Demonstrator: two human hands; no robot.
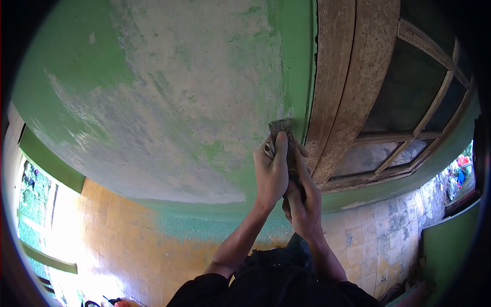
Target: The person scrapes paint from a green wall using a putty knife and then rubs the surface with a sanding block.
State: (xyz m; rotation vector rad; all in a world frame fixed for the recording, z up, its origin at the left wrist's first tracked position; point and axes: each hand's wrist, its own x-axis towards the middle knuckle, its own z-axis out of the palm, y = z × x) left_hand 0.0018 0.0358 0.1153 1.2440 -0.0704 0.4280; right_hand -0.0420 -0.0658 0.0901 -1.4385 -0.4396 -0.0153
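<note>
A metal scraper point(283, 128) presses its flat blade against the green wall point(153, 66), right beside the wooden window frame point(337, 77). My left hand point(271, 171) sits high on the tool, thumb laid along the back of the blade. My right hand point(303, 202) grips the dark handle lower down, mostly covering it. Much of the wall around the blade shows pale, bare plaster point(194, 112) where the green paint has come off; green paint remains along the frame edge.
The worn brown window frame holds dark glass panes point(409, 92) to the right. Yellowish floor tiles point(128, 230) lie below. A green low wall point(450, 240) stands at the right edge. Bright daylight comes in at the left.
</note>
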